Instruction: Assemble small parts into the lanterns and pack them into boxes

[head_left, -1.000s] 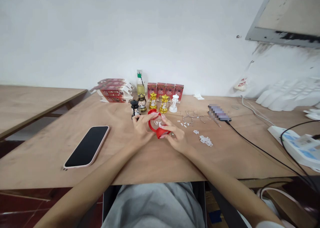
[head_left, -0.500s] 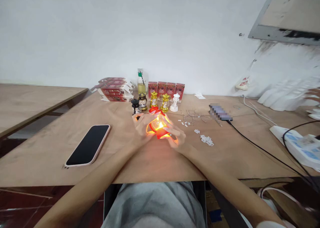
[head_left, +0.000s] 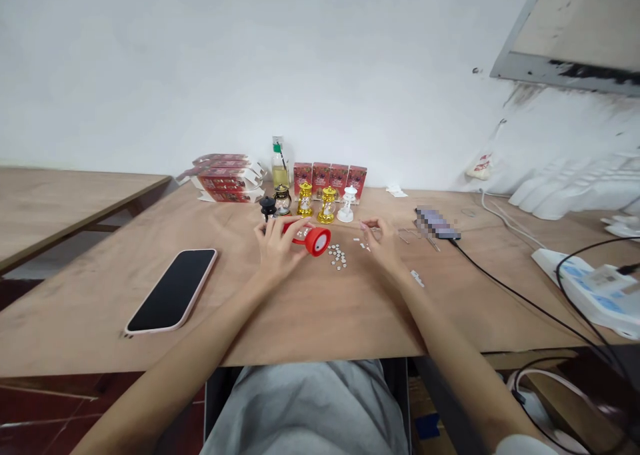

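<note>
My left hand (head_left: 279, 245) is closed round a small red lantern (head_left: 317, 241), tipped on its side so its round base with a pale centre faces right and toward me. The lantern no longer glows. My right hand (head_left: 383, 244) hovers over the table to the right, thumb and fingertips drawn together in a pinch; whatever is between them is too small to make out. Between the hands lie several small round silvery discs (head_left: 338, 257). Tiny white pieces (head_left: 363, 244) are beside my right fingers, and more white pieces (head_left: 417, 279) lie right of that wrist.
Behind my hands stand black, gold (head_left: 327, 206) and white (head_left: 347, 204) lanterns, with red boxes (head_left: 339, 182) behind. Flattened cartons (head_left: 230, 180) and a bottle (head_left: 280, 167) are at the back. A phone (head_left: 173, 292) lies left; a cabled phone (head_left: 437, 223) and power strip (head_left: 590, 292) lie right.
The lantern was glowing between both hands; now it is unlit and turned base outward in the left hand. My right hand has let go and moved right, uncovering the silvery discs.
</note>
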The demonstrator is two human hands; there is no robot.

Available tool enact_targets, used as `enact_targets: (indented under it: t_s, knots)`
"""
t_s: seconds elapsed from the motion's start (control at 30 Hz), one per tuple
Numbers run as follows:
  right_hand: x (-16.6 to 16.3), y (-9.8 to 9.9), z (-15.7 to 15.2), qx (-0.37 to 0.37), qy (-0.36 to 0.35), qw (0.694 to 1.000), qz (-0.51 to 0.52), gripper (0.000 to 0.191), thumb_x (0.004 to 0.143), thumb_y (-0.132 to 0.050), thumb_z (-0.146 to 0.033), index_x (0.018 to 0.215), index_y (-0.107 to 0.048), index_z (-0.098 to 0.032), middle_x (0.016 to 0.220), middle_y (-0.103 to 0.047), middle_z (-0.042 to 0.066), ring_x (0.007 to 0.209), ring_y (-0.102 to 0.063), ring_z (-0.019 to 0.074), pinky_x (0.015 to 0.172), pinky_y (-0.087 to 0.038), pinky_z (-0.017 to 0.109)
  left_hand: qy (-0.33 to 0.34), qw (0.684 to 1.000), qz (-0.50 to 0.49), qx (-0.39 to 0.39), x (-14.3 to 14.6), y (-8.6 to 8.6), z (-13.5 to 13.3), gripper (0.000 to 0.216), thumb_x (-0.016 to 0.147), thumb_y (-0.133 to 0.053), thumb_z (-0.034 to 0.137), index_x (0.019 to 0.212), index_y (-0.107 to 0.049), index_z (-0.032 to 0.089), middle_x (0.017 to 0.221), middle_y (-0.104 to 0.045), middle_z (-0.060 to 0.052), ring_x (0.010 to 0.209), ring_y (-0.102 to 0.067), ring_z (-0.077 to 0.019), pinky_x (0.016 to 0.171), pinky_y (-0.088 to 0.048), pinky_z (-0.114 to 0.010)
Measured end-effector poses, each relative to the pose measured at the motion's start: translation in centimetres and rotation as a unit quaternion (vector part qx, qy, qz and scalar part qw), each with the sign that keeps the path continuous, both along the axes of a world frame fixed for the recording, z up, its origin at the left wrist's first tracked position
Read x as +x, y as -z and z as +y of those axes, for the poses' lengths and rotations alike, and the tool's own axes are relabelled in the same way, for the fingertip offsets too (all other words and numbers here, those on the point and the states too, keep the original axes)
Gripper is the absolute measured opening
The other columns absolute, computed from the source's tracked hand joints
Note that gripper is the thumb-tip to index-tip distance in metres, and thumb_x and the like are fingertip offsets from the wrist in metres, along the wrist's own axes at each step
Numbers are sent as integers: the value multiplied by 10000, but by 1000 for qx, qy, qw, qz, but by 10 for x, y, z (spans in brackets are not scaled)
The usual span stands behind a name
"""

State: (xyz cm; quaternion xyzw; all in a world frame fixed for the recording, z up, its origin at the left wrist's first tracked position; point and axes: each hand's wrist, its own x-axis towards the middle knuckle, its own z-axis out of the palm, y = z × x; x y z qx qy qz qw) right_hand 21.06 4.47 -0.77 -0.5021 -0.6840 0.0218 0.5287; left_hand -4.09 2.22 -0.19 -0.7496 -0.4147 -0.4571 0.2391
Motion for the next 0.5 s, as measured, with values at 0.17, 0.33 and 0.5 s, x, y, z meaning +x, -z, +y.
enact_targets:
  t_s: [0.17, 0.33, 0.5]
  knots:
    - [22, 9, 16, -187, -77, 979, 38, 135, 693, -596, -123, 815, -621, -175, 826, -688, 47, 813, -619, 183, 790, -479, 344, 6, 1000, 18, -12, 3, 0, -2, 409, 788, -654, 395, 1148, -582, 216, 1061, -652, -97, 961, -569, -245, 804, -295, -385]
    - [30, 22, 27, -250, -98, 961, 71, 186, 614, -649, -91, 784, -608, -156, 764, -697, 45, 697, -628, 156, 678, -503, 295, 14, 999, 27, -16, 4, -3, -3, 405, 798, -639, 392, 1159, -577, 219, 1059, -657, -98, 963, -572, -247, 810, -292, -390]
    - [38, 26, 33, -267, -85, 955, 97, 227, 600, -709, -164, 788, -581, -157, 720, -692, 47, 650, -637, 162, 647, -513, 305, 20, 999, 19, -16, 2, -4, -3, 385, 802, -637, 364, 1150, -572, 212, 1078, -650, -98, 974, -575, -243, 805, -293, -389]
